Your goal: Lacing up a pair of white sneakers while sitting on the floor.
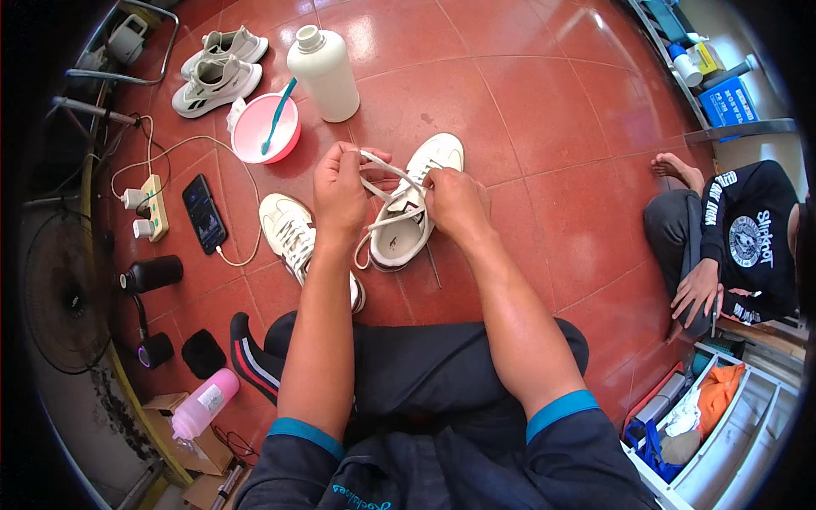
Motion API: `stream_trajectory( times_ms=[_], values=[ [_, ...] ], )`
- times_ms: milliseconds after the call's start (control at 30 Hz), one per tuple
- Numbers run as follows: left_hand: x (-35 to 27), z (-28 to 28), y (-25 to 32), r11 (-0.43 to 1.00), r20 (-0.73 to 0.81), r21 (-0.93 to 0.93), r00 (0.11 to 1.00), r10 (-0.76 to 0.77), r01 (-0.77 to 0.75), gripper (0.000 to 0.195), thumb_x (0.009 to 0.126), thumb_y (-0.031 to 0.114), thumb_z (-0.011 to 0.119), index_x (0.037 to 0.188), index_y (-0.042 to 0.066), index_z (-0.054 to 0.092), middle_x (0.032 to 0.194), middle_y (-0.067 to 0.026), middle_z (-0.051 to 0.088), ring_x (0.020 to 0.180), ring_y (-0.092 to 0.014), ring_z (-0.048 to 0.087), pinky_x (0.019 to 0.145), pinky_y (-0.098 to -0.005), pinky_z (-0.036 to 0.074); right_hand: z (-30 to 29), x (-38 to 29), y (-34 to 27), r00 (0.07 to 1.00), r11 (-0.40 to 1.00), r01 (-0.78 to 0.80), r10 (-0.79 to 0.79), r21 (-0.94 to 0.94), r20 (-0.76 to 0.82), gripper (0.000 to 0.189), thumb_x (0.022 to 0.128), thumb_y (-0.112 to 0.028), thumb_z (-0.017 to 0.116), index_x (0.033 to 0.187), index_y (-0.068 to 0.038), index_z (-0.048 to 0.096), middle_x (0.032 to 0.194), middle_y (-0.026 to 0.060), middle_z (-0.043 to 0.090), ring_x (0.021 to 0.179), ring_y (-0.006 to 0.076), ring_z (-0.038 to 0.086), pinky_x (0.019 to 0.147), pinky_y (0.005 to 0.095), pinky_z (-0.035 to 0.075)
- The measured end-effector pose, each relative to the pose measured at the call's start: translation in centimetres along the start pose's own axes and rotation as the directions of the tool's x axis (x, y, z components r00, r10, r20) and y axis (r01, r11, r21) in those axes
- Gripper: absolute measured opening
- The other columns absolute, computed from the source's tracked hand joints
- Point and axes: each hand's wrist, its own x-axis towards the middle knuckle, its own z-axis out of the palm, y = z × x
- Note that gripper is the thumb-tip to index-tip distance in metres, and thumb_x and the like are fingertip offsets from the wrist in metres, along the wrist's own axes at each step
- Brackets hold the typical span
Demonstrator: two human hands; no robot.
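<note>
A white sneaker [395,245] sits on the red tiled floor in front of my knees, its toe pointing away and its opening towards me. My left hand [344,185] pinches a white shoelace [390,164] that is raised in a loop above the shoe's left side. At the right of the lacing, my right hand [456,201] has its fingers curled at the lace; its fingertips are partly hidden. Another lace end droops beside the heel. The other white sneaker [287,226], laced, stands to the left, partly covered by my left forearm.
A pink bowl [241,143] with a teal toothbrush [278,118] stands near a white plastic bottle [331,76]. Another sneaker pair [217,86] is behind. A charging phone [204,213] and power strip [155,207] lie left. A person [733,236] sits at right beside a rack [714,440].
</note>
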Motion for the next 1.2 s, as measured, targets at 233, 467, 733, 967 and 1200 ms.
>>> stream_trajectory(
  times_ms=[233, 467, 733, 967, 1200],
  values=[
    [-0.4, 0.0, 2.0, 0.982, 0.017, 0.015, 0.982, 0.191, -0.191, 0.022, 0.102, 0.017, 0.037, 0.09, 0.002, 0.047, 0.097, -0.0173, 0.063, 0.077, -0.031, 0.07, 0.065, -0.0414, 0.063, 0.5, 0.0, 0.5, 0.999, 0.995, -0.031, 0.026, 0.094, 0.047, 0.019, 0.083, -0.016, 0.066, 0.099, -0.007, 0.066, 0.096, 0.0137, 0.069, 0.09, 0.0322, 0.066, 0.08, 0.0443, 0.052],
    [-0.7, -0.9, 3.7, 0.955, -0.041, -0.08, 0.958, 0.284, -0.286, 0.026, 0.103, 0.017, 0.037, 0.091, -0.001, 0.052, 0.096, -0.0149, 0.065, 0.08, -0.028, 0.071, 0.065, -0.0358, 0.061, -0.3, 0.0, 0.2, 0.981, 0.985, -0.092, 0.064, 0.145, 0.184, 0.027, 0.081, -0.023, 0.067, 0.104, -0.009, 0.066, 0.104, 0.0134, 0.067, 0.099, 0.033, 0.064, 0.088, 0.0457, 0.05],
    [-0.4, -1.6, 4.7, 0.939, -0.101, -0.054, 0.937, 0.334, -0.34, 0.027, 0.103, 0.018, 0.037, 0.094, -0.002, 0.053, 0.095, -0.0155, 0.065, 0.08, -0.027, 0.07, 0.064, -0.0357, 0.061, 1.0, -2.8, -3.6, 0.928, 0.962, -0.273, 0.258, 0.018, 0.268, 0.096, 0.073, -0.035, 0.079, 0.145, -0.006, 0.023, 0.131, 0.0277, 0.043, 0.108, 0.0479, 0.058, 0.091, 0.0516, 0.05],
    [1.0, -5.9, 5.6, 0.844, -0.396, 0.487, 0.806, 0.441, -0.222, 0.026, 0.097, 0.02, 0.045, 0.098, -0.001, 0.06, 0.094, -0.016, 0.064, 0.081, -0.027, 0.066, 0.07, -0.0385, 0.054, 1.1, -1.9, -2.7, 0.932, 0.935, -0.312, 0.269, 0.165, 0.242, 0.081, 0.078, -0.016, 0.066, 0.145, -0.002, 0.022, 0.099, 0.0335, 0.064, 0.097, 0.0489, 0.062, 0.086, 0.0533, 0.05],
    [1.7, -2.7, 0.5, 0.296, 0.048, 0.898, 0.74, 0.671, -0.326, 0.03, 0.084, 0.02, 0.065, 0.11, 0.005, 0.062, 0.109, -0.0182, 0.059, 0.1, -0.037, 0.056, 0.089, -0.0467, 0.044, 1.6, -0.8, 0.4, 0.989, 0.961, -0.121, 0.14, 0.249, -0.057, 0.054, 0.08, -0.006, 0.057, 0.133, -0.006, 0.044, 0.105, 0.0289, 0.064, 0.097, 0.0478, 0.061, 0.083, 0.0528, 0.049]
  ],
)
